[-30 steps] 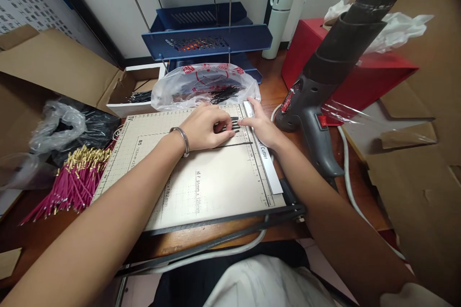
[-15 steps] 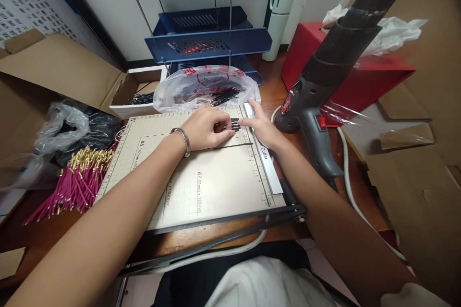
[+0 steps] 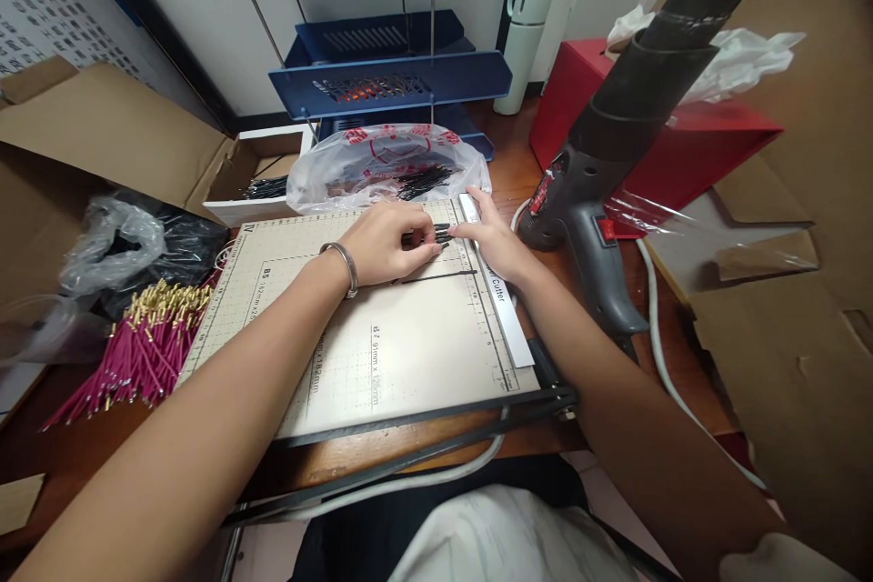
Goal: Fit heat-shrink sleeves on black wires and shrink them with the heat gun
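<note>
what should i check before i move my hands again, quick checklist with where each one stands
1. Left hand has the thin dark pieces: ok, the fingers are closed around them on the board.
2. Ends of the pieces level: cannot tell, they are small and partly hidden by the fingers.
3. Right hand off the white strip marked "Cutter": not ok, it lies across it.
4. Black arm away from the hands: ok, it is at the near side of the board.
5. Gun-shaped tool switched off: cannot tell, its red switch shows no clear setting.
</note>
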`<act>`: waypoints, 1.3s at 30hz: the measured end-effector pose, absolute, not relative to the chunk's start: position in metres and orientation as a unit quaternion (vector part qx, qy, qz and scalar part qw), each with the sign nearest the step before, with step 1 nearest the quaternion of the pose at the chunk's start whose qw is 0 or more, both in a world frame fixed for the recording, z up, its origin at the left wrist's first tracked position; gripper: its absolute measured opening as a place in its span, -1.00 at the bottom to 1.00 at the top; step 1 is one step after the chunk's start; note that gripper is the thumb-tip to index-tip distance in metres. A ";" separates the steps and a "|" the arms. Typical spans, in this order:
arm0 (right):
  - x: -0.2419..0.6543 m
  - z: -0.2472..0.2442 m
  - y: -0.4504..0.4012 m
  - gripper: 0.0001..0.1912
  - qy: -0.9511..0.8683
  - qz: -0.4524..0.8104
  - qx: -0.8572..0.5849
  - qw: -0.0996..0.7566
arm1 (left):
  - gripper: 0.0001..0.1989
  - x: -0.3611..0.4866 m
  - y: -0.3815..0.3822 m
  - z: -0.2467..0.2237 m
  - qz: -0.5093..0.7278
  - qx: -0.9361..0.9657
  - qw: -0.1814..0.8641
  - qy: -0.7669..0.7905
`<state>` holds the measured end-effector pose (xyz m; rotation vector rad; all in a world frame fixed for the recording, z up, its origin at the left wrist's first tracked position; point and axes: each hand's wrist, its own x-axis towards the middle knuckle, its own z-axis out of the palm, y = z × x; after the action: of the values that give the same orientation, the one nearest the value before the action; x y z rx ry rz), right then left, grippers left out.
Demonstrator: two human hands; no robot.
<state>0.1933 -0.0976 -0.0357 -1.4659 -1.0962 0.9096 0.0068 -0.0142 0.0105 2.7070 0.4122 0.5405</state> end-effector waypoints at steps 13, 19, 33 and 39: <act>0.197 -0.041 -0.094 0.01 -0.457 0.381 -0.605 0.528 | -0.76 0.007 -0.015 0.011 0.192 0.954 0.173 0.149; 0.196 -0.040 -0.094 0.02 -0.452 0.381 -0.604 0.535 | -0.76 0.007 -0.014 0.009 0.194 0.951 0.177 0.161; 0.198 -0.043 -0.089 -0.01 -0.453 0.378 -0.597 0.544 | -0.75 0.008 -0.013 0.009 0.192 0.949 0.179 0.173; 0.197 -0.046 -0.088 -0.03 -0.435 0.377 -0.593 0.563 | -0.74 0.008 -0.014 0.009 0.199 0.947 0.185 0.171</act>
<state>0.1970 -0.0884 -0.0460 -1.3971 -1.0233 0.8864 0.0079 -0.0140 0.0090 2.6686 0.4821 0.5610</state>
